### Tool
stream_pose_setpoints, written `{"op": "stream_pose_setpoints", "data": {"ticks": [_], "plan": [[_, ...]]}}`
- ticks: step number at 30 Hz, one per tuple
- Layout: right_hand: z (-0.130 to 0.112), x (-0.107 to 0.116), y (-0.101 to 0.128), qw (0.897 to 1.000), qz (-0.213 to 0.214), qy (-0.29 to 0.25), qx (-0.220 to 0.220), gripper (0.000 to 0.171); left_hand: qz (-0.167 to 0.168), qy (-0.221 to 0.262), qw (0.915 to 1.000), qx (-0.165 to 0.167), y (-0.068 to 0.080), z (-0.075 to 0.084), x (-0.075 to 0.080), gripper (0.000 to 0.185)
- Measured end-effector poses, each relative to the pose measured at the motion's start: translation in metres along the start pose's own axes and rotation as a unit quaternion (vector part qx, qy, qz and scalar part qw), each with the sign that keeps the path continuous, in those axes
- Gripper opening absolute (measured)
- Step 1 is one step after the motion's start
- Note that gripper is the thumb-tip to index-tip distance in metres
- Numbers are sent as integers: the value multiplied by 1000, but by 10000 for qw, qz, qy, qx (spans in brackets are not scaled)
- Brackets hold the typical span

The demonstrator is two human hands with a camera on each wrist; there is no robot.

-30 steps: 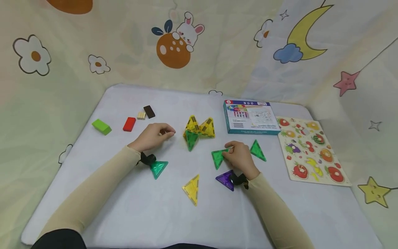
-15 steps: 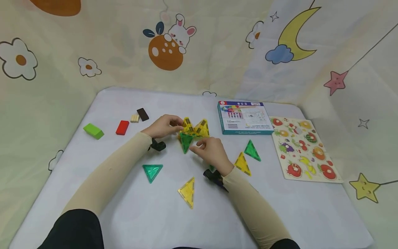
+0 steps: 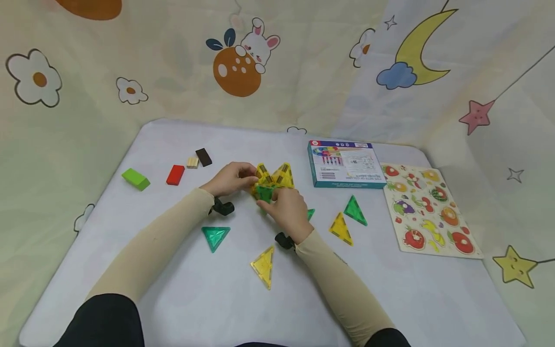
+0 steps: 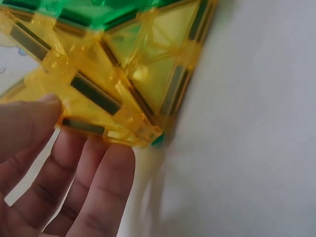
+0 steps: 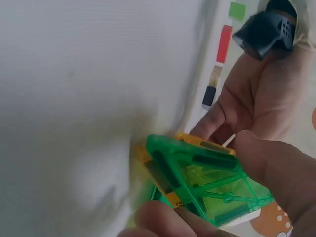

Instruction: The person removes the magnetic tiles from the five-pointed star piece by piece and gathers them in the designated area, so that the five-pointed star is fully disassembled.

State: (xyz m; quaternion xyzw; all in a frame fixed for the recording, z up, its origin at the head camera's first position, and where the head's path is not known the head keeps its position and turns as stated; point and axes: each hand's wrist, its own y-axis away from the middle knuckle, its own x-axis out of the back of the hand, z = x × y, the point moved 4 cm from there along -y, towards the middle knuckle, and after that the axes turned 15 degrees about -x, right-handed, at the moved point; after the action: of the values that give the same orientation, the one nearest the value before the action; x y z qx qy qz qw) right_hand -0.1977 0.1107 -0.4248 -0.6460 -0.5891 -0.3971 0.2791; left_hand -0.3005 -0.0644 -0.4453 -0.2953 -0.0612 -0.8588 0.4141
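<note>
Nearest on the white surface (image 3: pixel 182 289) lies a flat yellow triangle (image 3: pixel 263 265), and just beyond it the right hand (image 3: pixel 284 210) pinches a green triangle tile (image 3: pixel 263 192) against the yellow tile structure (image 3: pixel 274 176), which the left hand (image 3: pixel 230 179) grips from its side, mid-surface.

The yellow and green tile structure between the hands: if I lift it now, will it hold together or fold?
The tile structure looks like thin rigid plastic triangles joined only along their edges, so it is probably light but may hinge or pop apart. Both the left hand and right hand hold it, suggesting it needs support.
</note>
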Motion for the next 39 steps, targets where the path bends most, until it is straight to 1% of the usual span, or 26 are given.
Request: {"op": "stream_pose_setpoints", "data": {"ticks": [3, 5, 10, 15, 20, 24, 27, 28, 29, 30, 31, 32, 34, 35, 37, 39], "plan": [[3, 2, 0, 9999, -65, -85, 30, 37, 143, -116, 9998, 79, 6, 0, -3, 22], [6, 4, 0, 9998, -150, -148, 44, 34, 267, -124, 9995, 128, 11, 0, -4, 21], [13, 7, -2, 9991, -379, -180, -18, 41, 531, 52, 9984, 213, 25, 2, -11, 20], [19, 10, -3, 9980, -618, -124, 29, 41, 707, 332, 9963, 348, 39, 5, -19, 22], [25, 13, -4, 9971, -688, -96, 307, 39, 809, 708, 9923, 615, 51, 9, -29, 24], [30, 16, -4, 9964, -711, -157, 432, 37, 899, 1081, 9868, 805, 57, 13, -38, 24], [33, 17, -5, 9966, -672, -157, 442, 36, 935, 1465, 9808, 881, 59, 14, -45, 25], [34, 18, -5, 9968, -650, -154, 443, 35, 942, 1555, 9792, 904, 60, 14, -47, 25], [35, 18, -5, 9970, -627, -148, 431, 35, 920, 1540, 9797, 898, 60, 14, -47, 26], [36, 18, -5, 9972, -604, -150, 422, 34, 896, 1496, 9806, 900, 61, 14, -47, 28], [36, 18, -5, 9973, -583, -145, 423, 34, 851, 1353, 9833, 870, 62, 15, -45, 30], [37, 18, -5, 9974, -568, -150, 423, 34, 834, 1085, 9868, 863, 64, 15, -42, 33], [37, 18, -4, 9974, -549, -156, 439, 33, 837, 329, 9929, 778, 67, 19, -31, 43], [37, 18, -4, 9974, -542, -159, 442, 33, 847, -100, 9939, 698, 68, 21, -25, 48], [36, 18, -3, 9975, -510, -154, 464, 33, 861, -879, 9913, 458, 68, 29, -12, 60], [36, 18, -2, 9977, -447, -161, 483, 32, 793, -1509, 9854, 51, 63, 39, -2, 70]]}}
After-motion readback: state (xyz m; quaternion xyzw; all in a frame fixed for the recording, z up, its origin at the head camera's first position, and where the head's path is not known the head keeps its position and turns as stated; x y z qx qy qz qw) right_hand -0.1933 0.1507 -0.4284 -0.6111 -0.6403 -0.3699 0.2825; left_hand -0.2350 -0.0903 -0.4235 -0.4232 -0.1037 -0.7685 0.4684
